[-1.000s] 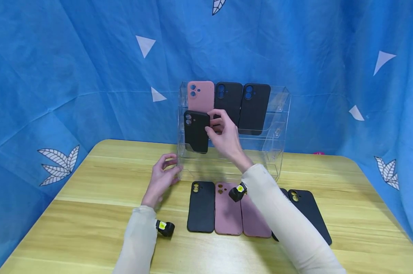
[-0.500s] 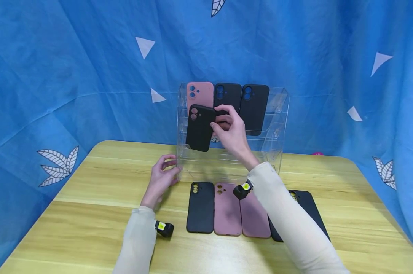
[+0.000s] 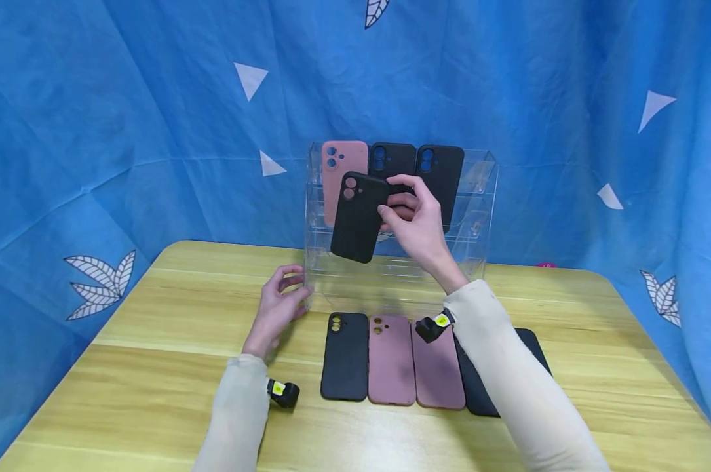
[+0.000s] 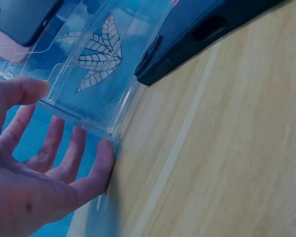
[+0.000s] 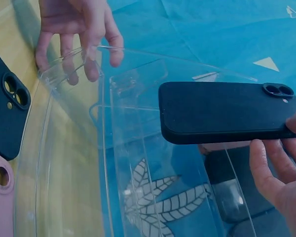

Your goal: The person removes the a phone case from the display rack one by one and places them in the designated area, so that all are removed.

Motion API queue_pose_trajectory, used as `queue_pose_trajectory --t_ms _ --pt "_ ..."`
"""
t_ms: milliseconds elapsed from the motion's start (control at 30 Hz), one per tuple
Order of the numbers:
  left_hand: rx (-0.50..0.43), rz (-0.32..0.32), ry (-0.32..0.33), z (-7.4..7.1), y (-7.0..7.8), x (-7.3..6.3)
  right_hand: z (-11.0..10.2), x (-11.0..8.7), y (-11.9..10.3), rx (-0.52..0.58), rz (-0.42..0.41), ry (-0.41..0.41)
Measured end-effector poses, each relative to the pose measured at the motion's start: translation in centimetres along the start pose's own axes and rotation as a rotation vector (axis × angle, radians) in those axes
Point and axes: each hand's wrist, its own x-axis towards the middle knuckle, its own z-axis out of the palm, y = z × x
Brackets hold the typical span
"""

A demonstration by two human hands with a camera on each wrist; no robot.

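Note:
In the head view my right hand (image 3: 417, 219) pinches a black phone case (image 3: 358, 223) by its right edge, thumb in front, in front of a tiered clear acrylic display stand (image 3: 337, 288). The right wrist view shows this held phone case (image 5: 222, 111) tilted, its camera cutout near the fingers. My left hand (image 3: 275, 311) holds the stand's lower left side; in the left wrist view, that hand's thumb (image 4: 32, 90) lies on its edge. Behind the held case, a pink case (image 3: 334, 170) and two black cases (image 3: 443, 177) stand on the top tier.
On the wooden table (image 3: 154, 367), before the stand, lie a black case (image 3: 345, 367), two pink cases (image 3: 392, 370) and more black ones, partly hidden by the right sleeve (image 3: 520, 380). A blue patterned cloth (image 3: 172, 164) hangs behind.
My right hand has lifted the black case out from the stand's left lower tier and carried it to the right and toward me, tilting it. The left hand has stayed put.

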Motion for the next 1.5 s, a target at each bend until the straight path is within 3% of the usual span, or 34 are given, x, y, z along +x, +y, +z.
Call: queue_pose_trajectory --t_ms 500,1500 --pt "0.009 -0.007 0.007 0.1 0.1 -0.2 -2.6 -1.7 0.4 0.088 0.129 -0.030" --pt "0.007 -0.004 0.004 0.0 0.0 -0.1 -7.5 -6.0 1.6 0.079 0.219 0.025"
